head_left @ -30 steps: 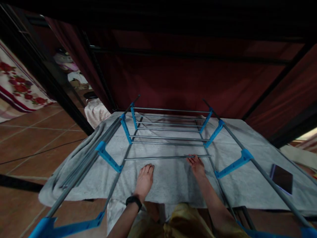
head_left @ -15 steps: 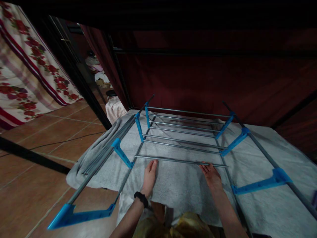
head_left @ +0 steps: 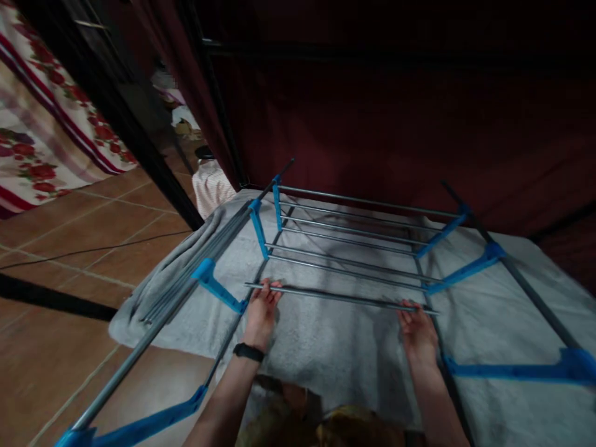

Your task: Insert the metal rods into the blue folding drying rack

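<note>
A thin grey metal rod point(head_left: 333, 296) lies crosswise in front of me, held near both ends. My left hand point(head_left: 263, 310) has its fingers closed round the rod's left part, close to a blue plastic bracket point(head_left: 222, 294). Toward the other end, my right hand point(head_left: 416, 329) grips the rod with its fingertips. The rod's tips reach near the side poles of a metal rack frame point(head_left: 526, 288). Several similar rods point(head_left: 354, 270) span the frame farther back between blue brackets point(head_left: 459, 273).
Loose metal rods point(head_left: 198, 261) lie bundled on the left of the grey blanket point(head_left: 326, 366). Dark red cloth point(head_left: 372, 136) hangs behind the frame. Black posts point(head_left: 135, 143) and tiled floor point(head_left: 56, 335) are at the left, with a cable point(head_left: 102, 243) across the tiles.
My hands have moved apart along the rod, the left one leftward and the right one rightward. My left fingers now wrap the rod. The view has tilted down slightly.
</note>
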A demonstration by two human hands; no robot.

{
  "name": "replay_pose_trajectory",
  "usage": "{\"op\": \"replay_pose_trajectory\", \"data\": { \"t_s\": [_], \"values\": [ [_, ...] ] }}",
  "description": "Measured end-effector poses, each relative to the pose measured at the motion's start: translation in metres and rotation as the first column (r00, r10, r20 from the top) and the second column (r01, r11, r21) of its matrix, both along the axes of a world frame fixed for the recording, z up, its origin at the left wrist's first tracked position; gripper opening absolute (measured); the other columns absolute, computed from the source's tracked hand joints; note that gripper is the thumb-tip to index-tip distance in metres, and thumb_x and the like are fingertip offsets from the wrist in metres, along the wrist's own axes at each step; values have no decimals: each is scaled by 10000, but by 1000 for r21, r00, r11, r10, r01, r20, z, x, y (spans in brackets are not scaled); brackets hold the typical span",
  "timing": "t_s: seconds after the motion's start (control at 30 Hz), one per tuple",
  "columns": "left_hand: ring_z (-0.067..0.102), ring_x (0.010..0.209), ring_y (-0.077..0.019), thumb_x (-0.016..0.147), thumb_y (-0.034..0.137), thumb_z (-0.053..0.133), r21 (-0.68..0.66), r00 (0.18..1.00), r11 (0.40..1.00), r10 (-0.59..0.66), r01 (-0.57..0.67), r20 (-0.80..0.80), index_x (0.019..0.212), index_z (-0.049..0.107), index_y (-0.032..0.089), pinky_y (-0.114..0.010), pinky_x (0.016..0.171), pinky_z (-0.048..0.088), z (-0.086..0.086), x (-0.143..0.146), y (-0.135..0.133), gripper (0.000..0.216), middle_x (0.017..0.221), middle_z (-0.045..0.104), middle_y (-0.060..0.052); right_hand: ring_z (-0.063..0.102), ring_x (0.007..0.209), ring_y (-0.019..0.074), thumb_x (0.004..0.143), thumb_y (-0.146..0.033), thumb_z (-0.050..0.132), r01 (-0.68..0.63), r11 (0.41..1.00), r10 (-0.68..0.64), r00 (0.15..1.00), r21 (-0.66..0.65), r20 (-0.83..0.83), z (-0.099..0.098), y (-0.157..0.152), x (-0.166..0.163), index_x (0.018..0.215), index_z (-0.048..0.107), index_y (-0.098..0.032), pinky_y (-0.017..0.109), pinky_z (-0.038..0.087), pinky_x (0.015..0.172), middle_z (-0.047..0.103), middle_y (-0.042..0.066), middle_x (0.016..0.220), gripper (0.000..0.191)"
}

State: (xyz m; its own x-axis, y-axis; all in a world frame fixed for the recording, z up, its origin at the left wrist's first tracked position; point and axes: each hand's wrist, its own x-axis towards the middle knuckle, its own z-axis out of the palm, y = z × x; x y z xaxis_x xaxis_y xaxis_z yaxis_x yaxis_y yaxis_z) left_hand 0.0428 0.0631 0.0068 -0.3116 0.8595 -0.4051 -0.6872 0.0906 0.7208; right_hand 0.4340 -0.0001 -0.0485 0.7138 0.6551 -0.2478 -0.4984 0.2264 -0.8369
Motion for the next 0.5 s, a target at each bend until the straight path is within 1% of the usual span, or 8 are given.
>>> {"op": "replay_pose_trajectory", "data": {
  "t_s": [0.13, 0.23, 0.3, 0.4, 0.47, 0.5],
  "values": [
    [732, 831, -154, 931, 77, 583, -6, 999, 1000, 30, -30, -38, 1033, 615, 193, -296, 818, 569, 3, -8, 15, 158, 892, 741, -51, 737, 832, 156, 773, -380, 760, 73, 997, -74, 997, 35, 13, 24, 12, 0, 1039, 580, -267, 326, 619, 798, 750, -13, 960, 341],
    [721, 830, -150, 884, 54, 612, 5, 996, 999, 45, -45, -77, 1009, 601, 203, -294, 814, 561, 6, -7, 30, 195, 881, 733, -30, 724, 765, 134, 770, -364, 758, 160, 985, -164, 985, 66, 50, 35, 15, 2, 1258, 482, -319, 298, 608, 744, 749, -43, 959, 563],
    [717, 824, -148, 877, 68, 621, 11, 991, 998, 66, -65, -113, 1023, 584, 216, -289, 805, 557, 8, -5, 37, 211, 871, 725, -15, 711, 738, 122, 783, -370, 753, 200, 978, -205, 976, 65, 79, 40, 14, 5, 1353, 427, -335, 285, 597, 739, 747, -44, 957, 658],
    [716, 804, -154, 905, 100, 591, -16, 982, 994, 101, -105, -163, 1149, 542, 264, -293, 780, 551, 10, -7, 41, 298, 852, 713, 12, 704, 732, 123, 784, -368, 754, 202, 978, -206, 975, 54, 87, 45, 11, 9, 1330, 457, -317, 286, 591, 748, 748, -30, 949, 624],
    [719, 812, -157, 901, 77, 567, -11, 977, 994, 108, -112, -182, 1232, 508, 301, -290, 772, 544, 13, -10, 41, 404, 836, 708, 33, 706, 738, 128, 782, -352, 743, 190, 980, -194, 979, 59, 69, 47, 10, 12, 1299, 474, -312, 294, 592, 753, 748, -29, 942, 584],
    [722, 824, -158, 893, 61, 558, 5, 976, 995, 104, -105, -191, 1244, 509, 304, -287, 772, 540, 14, -11, 40, 430, 830, 709, 36, 709, 742, 131, 781, -339, 735, 185, 981, -189, 980, 62, 56, 48, 10, 14, 1292, 476, -311, 299, 594, 756, 748, -28, 939, 574]
  ]
}}
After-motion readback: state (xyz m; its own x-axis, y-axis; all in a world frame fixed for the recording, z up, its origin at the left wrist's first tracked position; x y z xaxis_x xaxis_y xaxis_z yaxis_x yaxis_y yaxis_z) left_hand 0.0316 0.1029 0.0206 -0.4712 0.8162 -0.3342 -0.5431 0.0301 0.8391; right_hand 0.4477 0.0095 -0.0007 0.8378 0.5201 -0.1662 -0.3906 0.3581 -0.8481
